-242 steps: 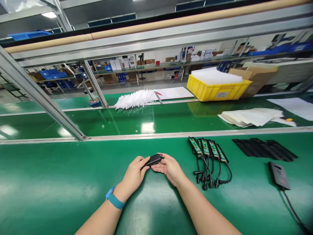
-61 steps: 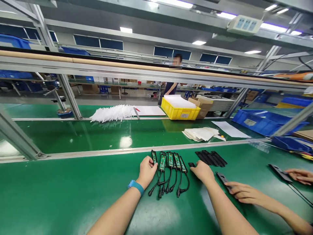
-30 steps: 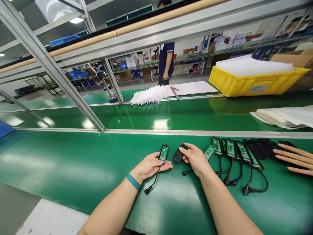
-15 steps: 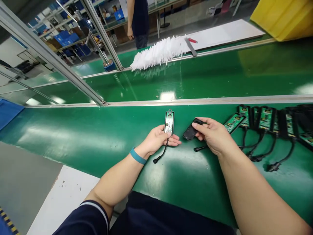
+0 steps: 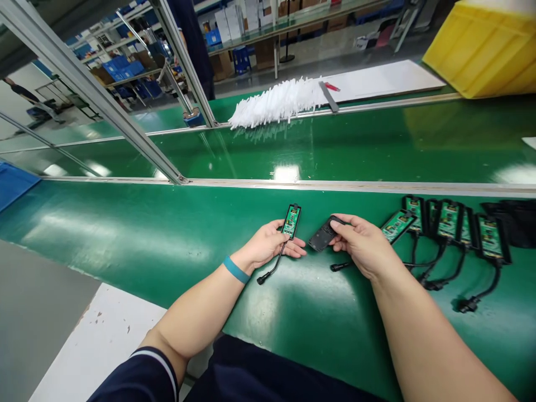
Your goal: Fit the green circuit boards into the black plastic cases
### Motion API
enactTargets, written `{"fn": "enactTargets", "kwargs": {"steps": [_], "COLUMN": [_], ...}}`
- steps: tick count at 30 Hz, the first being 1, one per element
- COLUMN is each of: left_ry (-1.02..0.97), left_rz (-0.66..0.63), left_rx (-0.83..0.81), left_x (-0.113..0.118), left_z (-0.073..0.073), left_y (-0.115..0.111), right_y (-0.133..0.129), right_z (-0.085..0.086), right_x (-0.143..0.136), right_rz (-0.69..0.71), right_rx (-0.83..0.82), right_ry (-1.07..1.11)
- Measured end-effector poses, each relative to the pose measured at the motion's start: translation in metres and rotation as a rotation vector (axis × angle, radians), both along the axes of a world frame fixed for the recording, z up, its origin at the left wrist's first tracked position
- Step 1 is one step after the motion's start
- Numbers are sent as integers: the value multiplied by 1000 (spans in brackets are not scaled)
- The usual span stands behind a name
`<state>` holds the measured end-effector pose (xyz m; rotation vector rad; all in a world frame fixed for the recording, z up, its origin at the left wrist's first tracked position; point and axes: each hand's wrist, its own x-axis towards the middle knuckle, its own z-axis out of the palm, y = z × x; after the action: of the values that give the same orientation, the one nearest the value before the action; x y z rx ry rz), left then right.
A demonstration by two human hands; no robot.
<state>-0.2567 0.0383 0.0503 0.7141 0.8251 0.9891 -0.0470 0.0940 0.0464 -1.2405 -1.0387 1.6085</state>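
My left hand (image 5: pixel 272 244) grips a black case with a green circuit board (image 5: pixel 291 221) facing up, the thumb pressed on its lower end. From that end a short black cable (image 5: pixel 274 266) with a plug hangs down over the green bench. In my right hand (image 5: pixel 359 240) is a flat black cover (image 5: pixel 324 233), pinched between thumb and fingers and tilted toward the left. A gap separates cover and case. Just beyond my right hand lies another circuit board in its case (image 5: pixel 397 225), partly hidden by the hand.
Several more open cases with boards and cables (image 5: pixel 489 237) lie on the right, beside dark pieces (image 5: pixel 517 220). Past the metal rail (image 5: pixel 335 186) are a pile of white strips (image 5: pixel 278 103), a grey blade-like strip (image 5: pixel 329 97) and a yellow bin (image 5: pixel 481 50). A metal post (image 5: pixel 125 125) slants at left.
The case in my left hand has tilted, its top leaning right. The cover in my right hand has shifted slightly left. The view has moved, and the person behind appears farther left.
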Motion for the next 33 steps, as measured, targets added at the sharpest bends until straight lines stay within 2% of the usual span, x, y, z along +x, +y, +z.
{"fn": "enactTargets", "kwargs": {"steps": [5, 13, 20, 23, 27, 30, 33], "left_ry": [29, 129, 201, 354, 721, 960, 1101], "left_rz": [69, 52, 44, 60, 122, 145, 146], "left_rx": [36, 74, 111, 177, 324, 503, 688], "left_x": [6, -5, -8, -7, -6, -3, 3], "left_z": [10, 1, 3, 2, 2, 5, 9], "left_y": [-6, 0, 1, -1, -6, -13, -18], "right_y": [-6, -8, -12, -14, -17, -18, -19], "right_z": [6, 6, 4, 4, 5, 5, 3], "right_x": [-3, -5, -11, -14, -18, -19, -20], "right_rz": [30, -6, 38, 53, 52, 59, 59], "right_rx": [-14, -19, -44, -76, -110, -115, -118], "right_ry": [60, 74, 100, 129, 176, 194, 211]}}
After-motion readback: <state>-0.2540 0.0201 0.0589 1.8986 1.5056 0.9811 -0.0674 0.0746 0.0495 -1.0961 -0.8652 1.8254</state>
